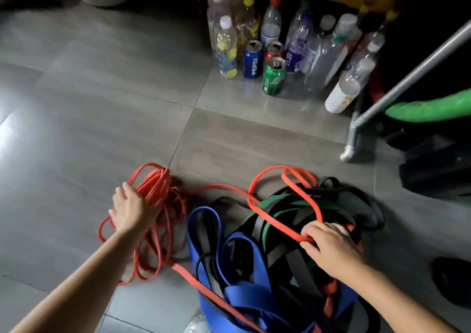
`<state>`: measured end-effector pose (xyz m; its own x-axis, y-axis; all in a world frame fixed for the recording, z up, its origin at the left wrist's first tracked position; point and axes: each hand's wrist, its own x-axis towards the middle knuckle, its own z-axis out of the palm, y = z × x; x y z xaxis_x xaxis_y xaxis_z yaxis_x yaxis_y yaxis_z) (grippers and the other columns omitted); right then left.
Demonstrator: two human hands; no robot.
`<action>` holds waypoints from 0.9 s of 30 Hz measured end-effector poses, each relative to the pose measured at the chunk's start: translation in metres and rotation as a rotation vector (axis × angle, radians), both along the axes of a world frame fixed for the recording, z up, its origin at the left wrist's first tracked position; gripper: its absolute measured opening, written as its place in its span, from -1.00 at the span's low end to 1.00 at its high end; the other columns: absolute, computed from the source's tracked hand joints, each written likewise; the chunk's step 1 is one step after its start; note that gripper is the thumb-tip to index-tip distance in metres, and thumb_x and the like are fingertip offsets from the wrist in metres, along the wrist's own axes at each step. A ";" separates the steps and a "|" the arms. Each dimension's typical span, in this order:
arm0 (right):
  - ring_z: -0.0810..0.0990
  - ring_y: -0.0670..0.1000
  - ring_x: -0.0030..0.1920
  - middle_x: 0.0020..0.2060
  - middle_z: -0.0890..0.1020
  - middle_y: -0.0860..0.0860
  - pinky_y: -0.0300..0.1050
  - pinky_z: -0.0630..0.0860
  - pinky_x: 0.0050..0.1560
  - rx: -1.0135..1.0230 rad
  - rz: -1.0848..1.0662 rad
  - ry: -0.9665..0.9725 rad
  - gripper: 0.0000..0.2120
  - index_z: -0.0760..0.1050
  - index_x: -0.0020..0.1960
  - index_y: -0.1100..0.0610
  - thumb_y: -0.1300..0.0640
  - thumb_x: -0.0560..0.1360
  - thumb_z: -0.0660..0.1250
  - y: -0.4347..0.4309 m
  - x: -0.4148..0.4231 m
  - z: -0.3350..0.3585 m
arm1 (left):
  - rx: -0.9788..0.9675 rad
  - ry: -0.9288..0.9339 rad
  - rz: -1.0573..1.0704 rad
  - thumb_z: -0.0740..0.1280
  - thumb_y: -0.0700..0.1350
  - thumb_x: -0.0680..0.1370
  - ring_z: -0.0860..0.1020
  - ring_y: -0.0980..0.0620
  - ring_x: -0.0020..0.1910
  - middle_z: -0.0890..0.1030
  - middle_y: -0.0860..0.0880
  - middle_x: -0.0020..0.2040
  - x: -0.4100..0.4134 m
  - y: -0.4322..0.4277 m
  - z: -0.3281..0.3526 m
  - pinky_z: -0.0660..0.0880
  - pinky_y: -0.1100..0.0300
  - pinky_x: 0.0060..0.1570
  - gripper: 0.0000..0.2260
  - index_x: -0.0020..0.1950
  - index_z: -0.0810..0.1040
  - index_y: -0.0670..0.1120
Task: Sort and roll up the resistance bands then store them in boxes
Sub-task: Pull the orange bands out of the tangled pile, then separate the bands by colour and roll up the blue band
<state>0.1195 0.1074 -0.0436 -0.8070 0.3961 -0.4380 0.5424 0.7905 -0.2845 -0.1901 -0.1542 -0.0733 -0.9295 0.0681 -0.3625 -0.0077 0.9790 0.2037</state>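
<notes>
Where the view begins, at its lower edge, wide blue bands (244, 304) lie folded on the grey tiled floor (89, 108), crossed by one long red strip (204, 289). Black bands (293, 258) and green bands (285, 214) are tangled with the blue in one heap, centre right.

Right hand (331, 248): rests on top of the heap. Its thumb and forefinger pinch a red band (276, 225), whose loop runs up over the green and black ones to the heap's far side.

Left hand (130, 210): lies on a separate red bundle (155, 190) on the floor, just left of the heap. Its fingers lie over the upper loops; I cannot tell whether they close round them. One red strand runs from the bundle to the heap.

Right of the heap, farther off: a slanted metal tube frame (407, 77) with a white foot on the floor, a green padded tube (433, 108) behind it, and a dark object (438, 174) beside it.

Far side: a cluster of plastic bottles (300, 34) stands on the floor. In front of them are three opened cans, close together: a blue can (252, 59), a red can (274, 49) and a green can (274, 77).
</notes>
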 end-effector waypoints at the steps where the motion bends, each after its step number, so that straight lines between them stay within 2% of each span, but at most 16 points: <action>1: 0.52 -0.02 0.08 -0.09 0.52 -0.20 -0.19 0.20 0.18 0.002 -0.041 0.090 -0.86 0.48 0.06 -0.01 -0.02 0.54 0.27 -0.001 -0.003 0.003 | 0.059 0.037 -0.070 0.47 0.04 0.38 0.16 -0.20 0.46 0.22 -0.23 0.46 0.012 0.011 0.002 0.15 -0.11 0.41 -0.21 0.45 0.16 -0.22; 3: 0.57 0.09 -0.09 -0.27 0.51 -0.16 -0.18 0.30 -0.04 -0.068 -0.211 0.269 -0.89 0.54 0.01 0.07 0.08 0.51 0.34 -0.001 -0.012 0.016 | 0.221 0.051 -0.228 0.44 -0.03 0.41 0.09 -0.19 0.50 0.16 -0.26 0.49 0.040 0.036 0.005 0.12 -0.03 0.45 -0.25 0.47 0.16 -0.24; 5: 0.57 0.03 -0.18 -0.26 0.58 -0.13 -0.20 0.34 -0.16 -0.176 -0.340 0.366 -0.89 0.56 0.02 0.05 0.11 0.49 0.36 0.000 -0.022 0.030 | 0.355 -0.028 -0.411 0.45 -0.04 0.41 0.04 -0.15 0.52 0.11 -0.23 0.52 0.075 0.066 0.013 0.07 0.05 0.47 -0.24 0.49 0.17 -0.21; 7: 0.57 -0.07 -0.17 -0.18 0.63 -0.12 -0.33 0.39 -0.15 -0.280 -0.307 0.425 -0.88 0.58 0.00 0.02 0.16 0.48 0.38 -0.001 -0.032 0.041 | 0.499 -0.093 -0.718 0.49 0.01 0.39 0.02 -0.02 0.52 0.10 -0.13 0.53 0.109 0.100 0.027 -0.01 0.17 0.47 -0.18 0.51 0.14 -0.10; 8: 0.57 -0.09 -0.13 -0.14 0.64 -0.09 -0.41 0.39 -0.11 -0.330 -0.267 0.459 -0.86 0.59 0.00 0.02 0.19 0.47 0.38 -0.002 -0.037 0.045 | 0.577 -0.118 -0.879 0.46 0.04 0.39 0.08 0.03 0.49 0.18 -0.08 0.51 0.122 0.117 0.034 0.03 0.22 0.44 -0.23 0.50 0.18 -0.07; 9: 0.58 -0.10 -0.08 -0.09 0.64 -0.07 -0.46 0.37 -0.05 -0.361 -0.240 0.497 -0.84 0.60 0.02 0.04 0.22 0.47 0.38 0.000 -0.042 0.051 | 0.655 -0.157 -0.985 0.41 0.05 0.42 0.23 0.04 0.44 0.33 -0.05 0.44 0.130 0.132 0.042 0.15 0.24 0.38 -0.36 0.45 0.30 -0.05; 11: 0.55 -0.10 0.06 0.03 0.60 -0.04 -0.45 0.34 0.08 -0.342 -0.280 0.570 -0.76 0.57 0.13 0.09 0.24 0.47 0.38 0.014 -0.049 0.059 | 0.718 -0.193 -0.916 0.28 0.05 0.50 0.56 -0.09 0.12 0.63 -0.06 0.09 0.129 0.155 0.057 0.44 0.15 0.05 -0.69 0.19 0.53 -0.05; 12: 0.51 -0.10 0.11 0.07 0.56 -0.05 -0.43 0.30 0.11 -0.302 -0.352 0.586 -0.70 0.53 0.20 0.11 0.22 0.48 0.38 0.024 -0.049 0.061 | 0.719 -0.184 -0.788 0.24 0.04 0.52 0.60 -0.14 -0.05 0.65 -0.07 -0.07 0.122 0.163 0.061 0.48 0.10 -0.09 -0.75 0.07 0.55 -0.06; 14: 0.43 -0.15 0.12 0.09 0.47 -0.10 -0.41 0.24 0.08 -0.218 -0.502 0.516 -0.63 0.46 0.27 0.08 0.15 0.48 0.38 0.042 -0.036 0.061 | 0.653 -0.148 -0.630 0.26 0.00 0.56 0.60 -0.15 -0.16 0.65 -0.07 -0.20 0.104 0.168 0.064 0.50 0.05 -0.15 -0.81 0.00 0.57 -0.09; 16: 0.47 -0.14 0.09 0.06 0.47 -0.12 -0.30 0.31 0.05 -0.179 -0.525 0.333 -0.70 0.50 0.21 0.05 0.10 0.49 0.37 0.046 -0.008 0.051 | 0.536 -0.167 -0.674 0.31 -0.06 0.55 0.60 -0.15 -0.14 0.61 -0.02 -0.25 0.095 0.162 0.059 0.49 0.05 -0.12 -0.87 0.00 0.60 -0.07; 18: 0.53 -0.08 0.07 0.04 0.48 -0.12 -0.22 0.39 0.03 -0.191 -0.473 0.183 -0.79 0.55 0.11 0.04 0.08 0.49 0.37 0.033 0.028 0.037 | 0.441 -0.273 -0.746 0.35 -0.06 0.52 0.60 -0.10 -0.02 0.61 0.00 -0.14 0.107 0.155 0.054 0.48 0.11 -0.05 -0.81 0.12 0.58 -0.03; 20: 0.57 -0.05 0.01 -0.02 0.49 -0.12 -0.21 0.41 -0.05 -0.165 -0.426 0.161 -0.84 0.58 0.03 0.05 0.08 0.46 0.41 0.011 0.059 0.026 | 0.444 -0.307 -0.746 0.40 -0.05 0.48 0.48 0.00 0.22 0.51 -0.02 0.21 0.131 0.145 0.045 0.38 0.24 0.10 -0.51 0.39 0.39 -0.01; 21: 0.58 -0.02 -0.03 -0.06 0.51 -0.11 -0.19 0.42 -0.08 -0.165 -0.402 0.177 -0.85 0.60 -0.01 0.07 0.10 0.43 0.45 0.001 0.071 0.022 | 0.493 -0.285 -0.727 0.43 -0.06 0.46 0.39 0.03 0.30 0.41 -0.03 0.32 0.146 0.140 0.042 0.31 0.27 0.17 -0.40 0.45 0.30 -0.04; 23: 0.60 0.05 -0.07 -0.09 0.57 -0.06 -0.09 0.49 -0.07 -0.187 -0.284 0.196 -0.78 0.62 -0.04 0.10 0.09 0.34 0.53 -0.017 0.086 0.018 | 0.594 -0.200 -0.731 0.47 -0.10 0.42 0.31 -0.02 0.37 0.35 -0.07 0.36 0.173 0.128 0.041 0.25 0.23 0.28 -0.36 0.44 0.29 -0.11; 25: 0.61 0.08 0.00 -0.03 0.60 -0.05 -0.02 0.51 -0.03 -0.154 -0.127 0.114 -0.63 0.61 0.05 0.07 -0.04 0.31 0.53 -0.030 0.091 0.014 | 0.588 -0.149 -0.761 0.48 -0.09 0.41 0.35 -0.06 0.33 0.39 -0.08 0.31 0.199 0.110 0.041 0.33 0.11 0.31 -0.41 0.38 0.35 -0.15; 27: 0.49 0.03 0.23 0.20 0.51 -0.08 -0.04 0.40 0.19 -0.154 -0.090 0.040 -0.43 0.46 0.30 0.04 -0.22 0.39 0.39 -0.041 0.084 0.011 | 0.519 -0.166 -0.739 0.51 -0.06 0.38 0.36 -0.09 0.33 0.39 -0.12 0.31 0.221 0.087 0.041 0.34 0.09 0.31 -0.36 0.38 0.35 -0.19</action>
